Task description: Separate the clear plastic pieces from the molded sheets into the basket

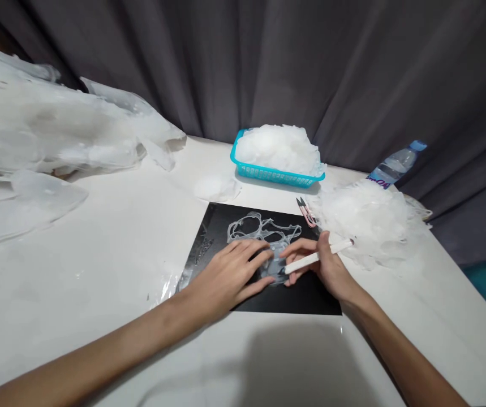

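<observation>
White table [98,237], grey curtain far — crumpled plastic sheeting [34,141] far left. Left hand [229,274] flat, fingers spread, pinning clear film piece [274,265] on black mat [310,294]. Right hand [323,263] closed round white stick tool [317,257], tip at film. Film scraps pile [370,223] right.

White slim tool [318,255] in the right hand [325,264], translucent whitish film [263,229] under the left hand [229,275], plain black mat [302,294] beneath both, pink-handled snips [306,213] just beyond the right hand, turquoise lattice basket [274,174] farther off, blue-capped clear bottle [395,165], grey curtain [353,73], white table [98,254].
</observation>
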The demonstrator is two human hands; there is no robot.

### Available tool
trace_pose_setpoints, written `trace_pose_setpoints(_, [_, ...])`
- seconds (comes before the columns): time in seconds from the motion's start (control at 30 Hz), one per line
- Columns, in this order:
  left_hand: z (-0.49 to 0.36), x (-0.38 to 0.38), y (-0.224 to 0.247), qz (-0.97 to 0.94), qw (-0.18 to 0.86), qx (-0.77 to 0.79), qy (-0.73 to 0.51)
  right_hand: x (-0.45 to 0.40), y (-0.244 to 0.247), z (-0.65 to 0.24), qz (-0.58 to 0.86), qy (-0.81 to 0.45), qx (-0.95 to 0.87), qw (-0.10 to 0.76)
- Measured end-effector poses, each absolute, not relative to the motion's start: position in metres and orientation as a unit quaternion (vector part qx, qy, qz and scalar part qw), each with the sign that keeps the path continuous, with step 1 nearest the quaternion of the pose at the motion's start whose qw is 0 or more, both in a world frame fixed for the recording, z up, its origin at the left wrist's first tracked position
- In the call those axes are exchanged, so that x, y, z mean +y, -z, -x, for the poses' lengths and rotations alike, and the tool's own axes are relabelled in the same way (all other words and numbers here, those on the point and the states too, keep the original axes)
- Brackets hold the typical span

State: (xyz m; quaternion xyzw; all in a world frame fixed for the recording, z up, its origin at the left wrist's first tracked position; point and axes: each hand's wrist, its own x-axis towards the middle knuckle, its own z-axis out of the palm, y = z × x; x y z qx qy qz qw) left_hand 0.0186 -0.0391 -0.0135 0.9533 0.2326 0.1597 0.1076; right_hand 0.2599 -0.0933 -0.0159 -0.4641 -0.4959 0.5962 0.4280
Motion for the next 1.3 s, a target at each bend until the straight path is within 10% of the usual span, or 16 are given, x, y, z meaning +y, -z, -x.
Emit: trace_pose_setpoints(1.3, [0.008,-0.022,-0.027,-0.961,0.238,0.137,-0.039,-0.104,-0.002,-0.25,0.438,-0.376,-0.756,0.308])
